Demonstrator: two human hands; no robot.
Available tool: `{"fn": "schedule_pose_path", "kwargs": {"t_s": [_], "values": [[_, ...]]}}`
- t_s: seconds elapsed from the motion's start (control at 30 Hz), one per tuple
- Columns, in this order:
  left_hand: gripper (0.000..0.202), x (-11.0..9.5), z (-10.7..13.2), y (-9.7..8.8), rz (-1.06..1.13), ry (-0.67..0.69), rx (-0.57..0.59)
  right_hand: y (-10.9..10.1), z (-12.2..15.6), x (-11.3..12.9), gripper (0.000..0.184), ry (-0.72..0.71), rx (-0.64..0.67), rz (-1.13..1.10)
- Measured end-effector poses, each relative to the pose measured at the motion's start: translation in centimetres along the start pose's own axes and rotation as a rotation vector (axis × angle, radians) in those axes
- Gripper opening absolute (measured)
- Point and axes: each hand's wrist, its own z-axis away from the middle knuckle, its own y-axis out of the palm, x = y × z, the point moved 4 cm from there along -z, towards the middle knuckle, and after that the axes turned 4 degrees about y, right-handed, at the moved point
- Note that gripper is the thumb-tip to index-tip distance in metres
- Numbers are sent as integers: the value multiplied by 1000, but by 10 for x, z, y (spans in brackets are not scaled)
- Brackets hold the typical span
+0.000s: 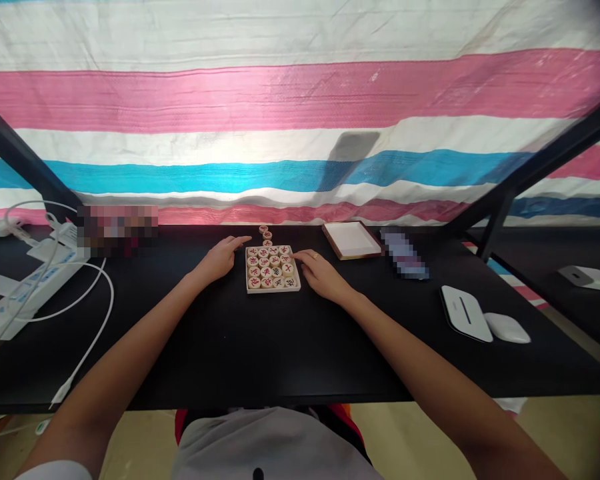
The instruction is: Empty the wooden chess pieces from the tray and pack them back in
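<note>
A shallow white box (273, 289) stands on the black table, filled with rows of round Chinese chess pieces (265, 272) marked in red or black. Just beyond its far edge lie three loose chess pieces (267, 235) in a short line. My left hand (221, 259) rests left of the box, index finger stretched toward the loose pieces, holding nothing. On the other side is my right hand (323, 273), its index finger extended to the box's right edge near the far corner and the other fingers slightly bent. Nothing shows in its grasp.
An open box lid (351, 240) lies at the back right beside a blurred item (405, 253). Farther right are a white flat device (466, 313) and a white mouse (507, 327). A power strip (35, 290) with white cables occupies the left. A striped sheet (280, 100) hangs behind.
</note>
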Motion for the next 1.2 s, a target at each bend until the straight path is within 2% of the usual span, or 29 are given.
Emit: {"fn": "schedule_pose_path", "kwargs": {"t_s": [0.1, 0.17, 0.3, 0.4, 0.53, 0.67, 0.77, 0.83, 0.97, 1.2], "values": [[73, -1, -18, 0, -84, 34, 157, 0, 0, 0, 48, 4, 4, -3], [73, -2, -30, 0, -140, 87, 266, -1, 0, 1, 47, 7, 10, -3], [70, -4, -51, -2, -147, 141, 390, -1, 0, 1, 46, 9, 29, 1], [69, -1, -57, -2, -144, 140, 425, -1, 0, 1, 45, 13, 31, 6], [59, 13, -45, -7, -171, 52, 286, -1, 0, 0, 45, 10, 29, 1], [43, 26, -7, -13, -171, -47, 127, -1, -1, -1, 44, 10, 20, -1], [31, 22, 19, -15, -163, -81, 28, -1, -1, 0, 43, 6, 22, -2], [27, 13, 28, -14, -217, -80, -6, -1, -1, 0, 42, 6, 28, -1], [22, 1, 28, -9, -308, -46, -20, -1, 0, 1, 41, 16, 35, 9], [21, 6, 27, -10, -200, -51, -63, -2, 0, 0, 40, 28, 38, -2]]}}
